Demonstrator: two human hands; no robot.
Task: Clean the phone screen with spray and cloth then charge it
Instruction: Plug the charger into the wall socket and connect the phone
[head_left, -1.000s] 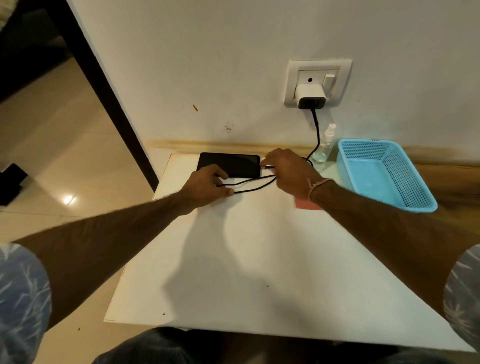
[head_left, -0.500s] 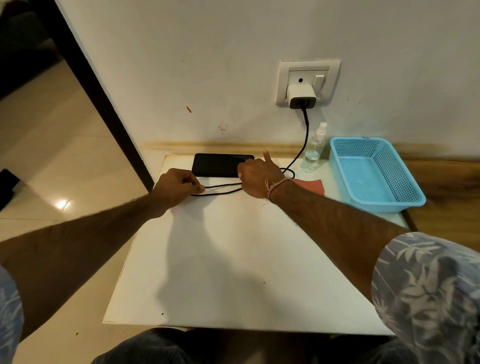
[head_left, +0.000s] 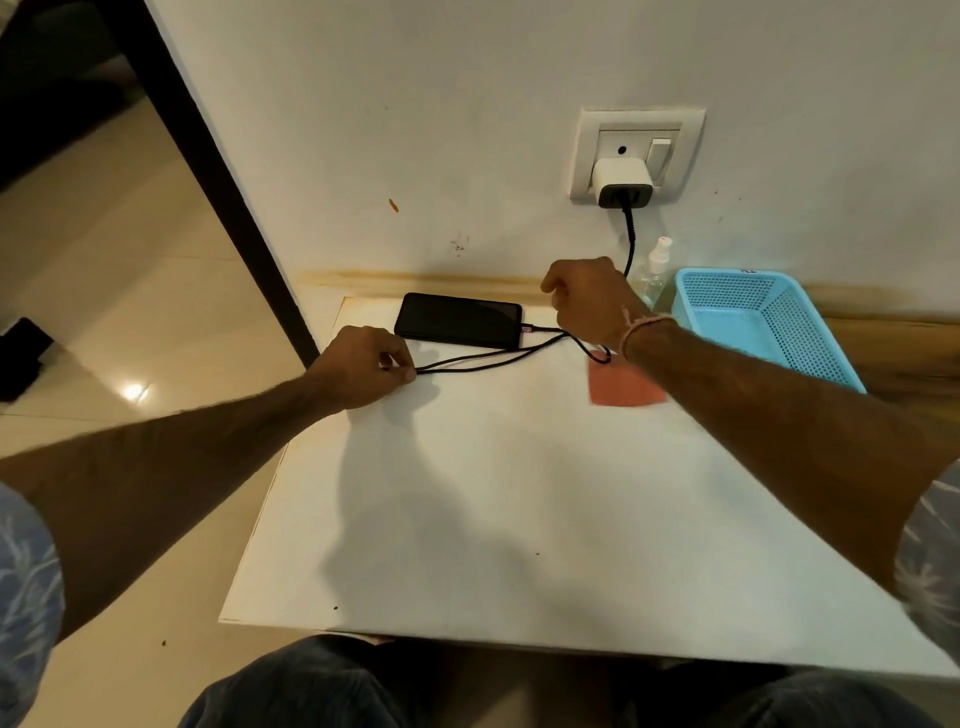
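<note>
At the far left of the table (head_left: 467, 519), the left hand (head_left: 363, 366) pinches the looped slack of the cable (head_left: 493, 361) between thumb and fingertips, with the other fingers curled. Just beyond it, the phone (head_left: 457, 319) lies flat near the wall, screen up and dark. The cable's plug is seated in the phone's right end. The right hand (head_left: 587, 306) hovers to the right of the phone with its fingers curled; whether it grips the cable cannot be determined. A red cloth (head_left: 626, 387) lies flat under that wrist. Above, the charger (head_left: 623, 179) sits in the wall socket (head_left: 587, 150). A spray bottle (head_left: 655, 270) and a blue basket (head_left: 769, 322) stand at the right.

Procedure, as judged: the charging connection appears made, and the step in hand is dressing the slack. Lay the loop flat beside the phone, with no tension on the plug. Confirm that the socket switch is on; its position is unclear.

Markings: no brand or label is legible. A small dark mark on the basket's rear rim is too small to read.
</note>
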